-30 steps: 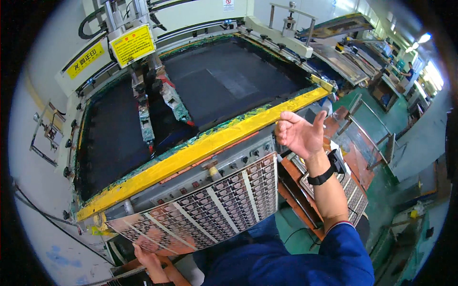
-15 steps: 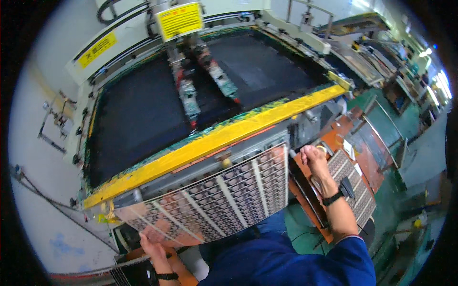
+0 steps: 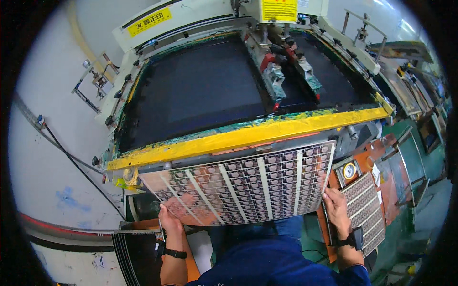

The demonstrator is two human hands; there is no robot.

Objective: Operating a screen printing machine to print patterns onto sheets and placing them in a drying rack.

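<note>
A large, thin, see-through sheet (image 3: 243, 188) printed with rows of small repeated dark shapes and pale stripes hangs tilted in front of me. My left hand (image 3: 171, 221) grips its lower left corner, thumb at the edge. At the right edge, near the lower corner, my right hand (image 3: 336, 207) is closed on the same sheet. Just beyond its upper edge runs the yellow front bar (image 3: 257, 136) of a screen printing machine. Behind the bar lies the dark mesh screen (image 3: 200, 86), smeared green around the border. The squeegee holders (image 3: 274, 81) stand right of its middle.
Another printed sheet (image 3: 365, 209) lies on an orange-brown table (image 3: 389, 186) at the right, near a roll of tape (image 3: 349, 170). A dark ribbed panel (image 3: 136, 252) is at lower left. A black cable (image 3: 81, 169) runs down the left wall.
My right hand has come down from above the table and taken hold of the sheet's right edge. The squeegee holders and screen appear farther right as the view has turned left.
</note>
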